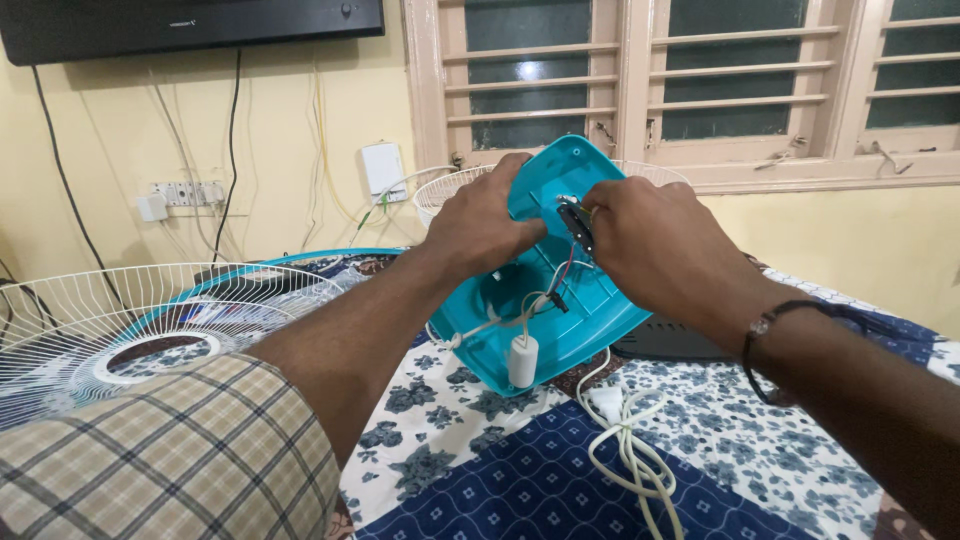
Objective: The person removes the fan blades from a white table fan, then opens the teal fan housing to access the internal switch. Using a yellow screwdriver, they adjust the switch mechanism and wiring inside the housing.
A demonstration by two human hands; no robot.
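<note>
A teal plastic fan base (585, 320) is tilted up on its edge over a patterned bedsheet, underside facing me. My left hand (480, 225) grips its upper left rim. The fingers of my right hand (655, 245) pinch a small dark switch part (575, 225) near the top of the base. Thin coloured wires (560, 280) run down from that part to a white cylindrical capacitor (523, 360) hanging at the lower edge. A white power cord (630, 450) trails from the base across the sheet.
A white wire fan grille (70, 320) with a teal rim lies at the left. A second grille (440, 190) stands behind the base, below a window. A dark flat box (670, 340) sits behind my right wrist. Wall sockets (185, 193) and cables hang at left.
</note>
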